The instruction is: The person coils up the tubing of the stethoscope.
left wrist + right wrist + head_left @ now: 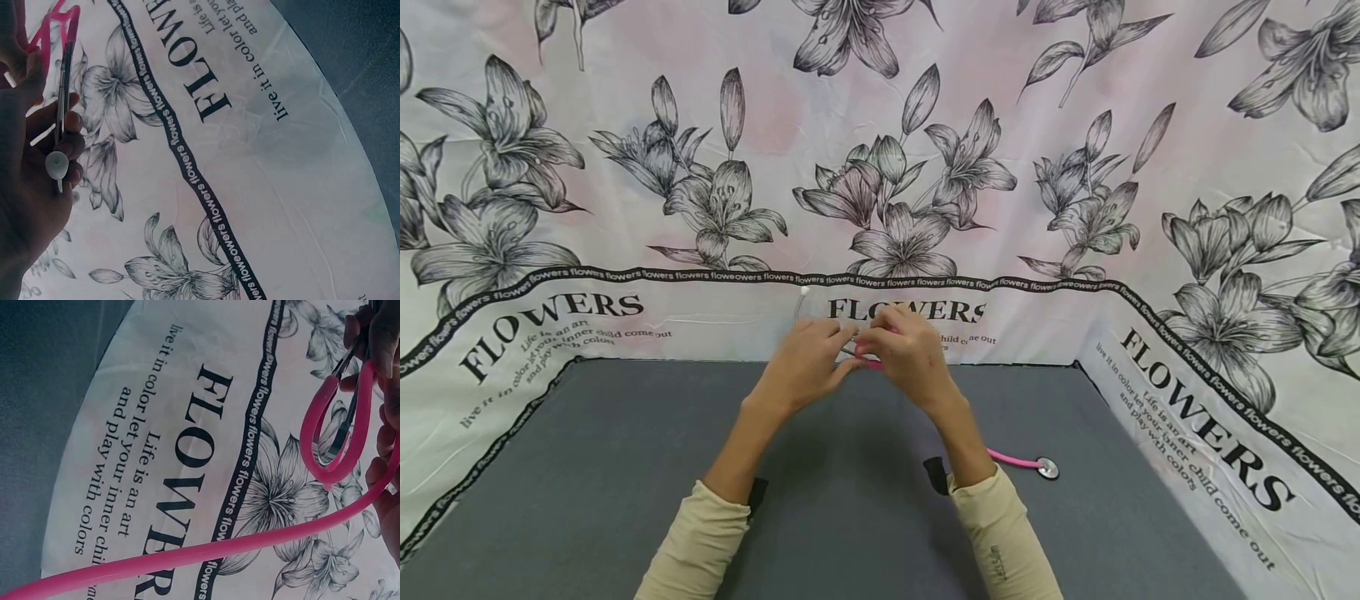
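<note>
A pink stethoscope (pixel 1015 459) is held up above the far part of the table by both hands. My left hand (pixel 803 360) curls its fingers round a metal ear tube (pixel 62 94), whose white ear tip (pixel 57 165) sticks out past the fingers. Close beside it, my right hand (pixel 913 357) grips the pink tubing (pixel 219 548). Between the hands the tubing's forked part (pixel 309 440) bends round near the metal tubes. Behind the right forearm, the tubing runs down to the silver chest piece (pixel 1048 468) on the table. Fingers partly hide the middle of the stethoscope.
The dark grey table (pixel 625 475) has an upright white cloth (pixel 760 321) with printed flowers and lettering along its back and sides. Both forearms in cream sleeves (pixel 696 542) reach across the table, each with a black strap (pixel 936 476) near the wrist.
</note>
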The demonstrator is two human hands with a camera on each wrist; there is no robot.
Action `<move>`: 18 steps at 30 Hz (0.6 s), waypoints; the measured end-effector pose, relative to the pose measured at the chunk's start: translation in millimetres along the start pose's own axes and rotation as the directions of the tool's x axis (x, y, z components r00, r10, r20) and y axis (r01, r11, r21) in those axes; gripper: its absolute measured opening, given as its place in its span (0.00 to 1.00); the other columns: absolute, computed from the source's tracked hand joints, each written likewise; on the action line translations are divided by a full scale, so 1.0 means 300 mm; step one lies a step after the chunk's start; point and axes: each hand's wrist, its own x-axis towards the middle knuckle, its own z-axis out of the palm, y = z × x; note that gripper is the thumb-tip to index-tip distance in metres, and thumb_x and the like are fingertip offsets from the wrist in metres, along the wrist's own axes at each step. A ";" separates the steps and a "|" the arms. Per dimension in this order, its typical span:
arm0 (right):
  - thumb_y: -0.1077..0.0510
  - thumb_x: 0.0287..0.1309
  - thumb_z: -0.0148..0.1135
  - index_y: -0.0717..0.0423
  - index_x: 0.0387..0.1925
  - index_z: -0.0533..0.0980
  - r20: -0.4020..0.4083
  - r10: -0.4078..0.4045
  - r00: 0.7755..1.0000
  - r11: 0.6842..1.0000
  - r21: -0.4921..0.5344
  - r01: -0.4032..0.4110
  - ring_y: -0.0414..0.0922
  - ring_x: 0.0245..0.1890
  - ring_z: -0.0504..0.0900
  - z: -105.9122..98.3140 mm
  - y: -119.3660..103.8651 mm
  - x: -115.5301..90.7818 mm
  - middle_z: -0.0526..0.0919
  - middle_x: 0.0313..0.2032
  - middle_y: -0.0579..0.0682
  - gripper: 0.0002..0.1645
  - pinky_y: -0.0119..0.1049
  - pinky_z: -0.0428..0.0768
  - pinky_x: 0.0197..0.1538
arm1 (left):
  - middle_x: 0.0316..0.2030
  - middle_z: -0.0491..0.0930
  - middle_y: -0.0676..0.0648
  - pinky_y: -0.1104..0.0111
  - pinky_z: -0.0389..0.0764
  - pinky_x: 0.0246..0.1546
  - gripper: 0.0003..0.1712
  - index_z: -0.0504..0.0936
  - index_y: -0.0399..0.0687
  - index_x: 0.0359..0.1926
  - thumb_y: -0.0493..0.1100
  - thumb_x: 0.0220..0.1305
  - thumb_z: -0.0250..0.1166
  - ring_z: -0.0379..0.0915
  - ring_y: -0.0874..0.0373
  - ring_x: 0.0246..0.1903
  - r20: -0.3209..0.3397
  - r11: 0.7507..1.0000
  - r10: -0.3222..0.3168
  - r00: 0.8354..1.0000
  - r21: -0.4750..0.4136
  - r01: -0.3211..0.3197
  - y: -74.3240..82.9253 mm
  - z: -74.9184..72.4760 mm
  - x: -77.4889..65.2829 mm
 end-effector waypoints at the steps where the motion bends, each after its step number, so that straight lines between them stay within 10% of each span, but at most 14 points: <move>1: 0.59 0.47 0.81 0.55 0.26 0.87 0.000 0.001 1.000 1.000 -0.002 -0.001 0.47 0.29 0.78 0.001 -0.001 -0.001 0.80 0.28 0.50 0.07 0.39 0.79 0.34 | 0.38 0.85 0.46 0.55 0.80 0.52 0.24 0.85 0.44 0.56 0.55 0.68 0.71 0.83 0.50 0.41 -0.007 1.000 0.005 1.000 -0.001 -0.005 0.000 0.002 0.000; 18: 0.60 0.53 0.79 0.56 0.32 0.89 0.074 -0.010 0.997 1.000 0.029 0.008 0.45 0.28 0.75 0.014 -0.004 -0.010 0.78 0.29 0.50 0.05 0.36 0.77 0.33 | 0.35 0.86 0.48 0.61 0.74 0.39 0.18 0.87 0.45 0.51 0.50 0.65 0.74 0.82 0.53 0.36 -0.043 0.999 -0.009 0.999 0.033 0.010 0.004 -0.006 0.003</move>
